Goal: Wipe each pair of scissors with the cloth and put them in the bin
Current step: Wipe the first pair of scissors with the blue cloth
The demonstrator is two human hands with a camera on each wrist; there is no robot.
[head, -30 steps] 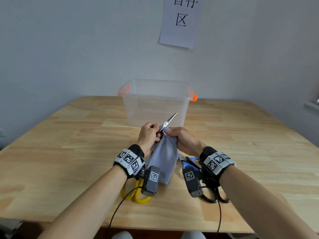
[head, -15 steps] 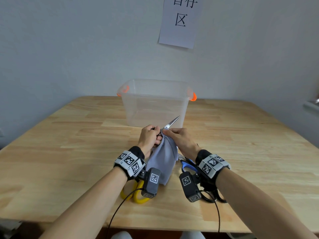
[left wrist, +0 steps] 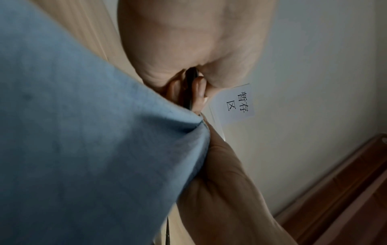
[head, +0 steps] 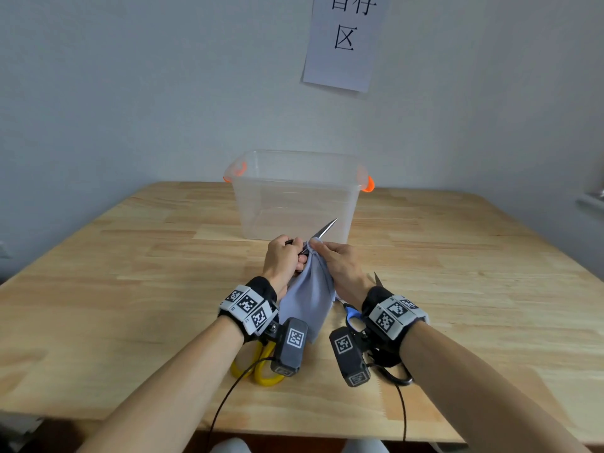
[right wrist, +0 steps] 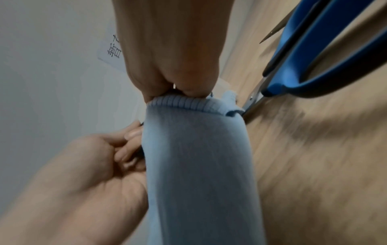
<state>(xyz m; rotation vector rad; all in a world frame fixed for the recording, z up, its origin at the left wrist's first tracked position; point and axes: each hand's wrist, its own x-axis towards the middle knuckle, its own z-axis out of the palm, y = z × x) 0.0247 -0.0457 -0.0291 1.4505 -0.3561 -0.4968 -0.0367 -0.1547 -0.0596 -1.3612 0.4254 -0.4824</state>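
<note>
Under the left wrist, nearer the person than the left hand (head: 282,261), the yellow-handled scissors (head: 258,367) lie flat on the wooden table (head: 114,289), their loops poking out below the wrist camera. The left hand itself is curled tight around the dark handles of the scissors being wiped (head: 322,232); in the left wrist view the fingers close over a dark bar of handle. From this fist the bright blade rises up and to the right, its tip pointing at the bin (head: 295,194), which stands on the table just beyond both hands, clear plastic with orange latches.

Just right of the left hand, touching it, the right hand (head: 340,268) pinches the light blue cloth (head: 310,295) around the base of the blade, thumb and fingers pressed together on the folded edge. The rest of the cloth hangs down between the two wrists toward the table.

Below and right of the right hand, the blue-handled scissors (head: 354,317) lie on the table, mostly hidden by the wrist. A black loop (head: 397,377) shows lower still; what it belongs to I cannot tell.
</note>
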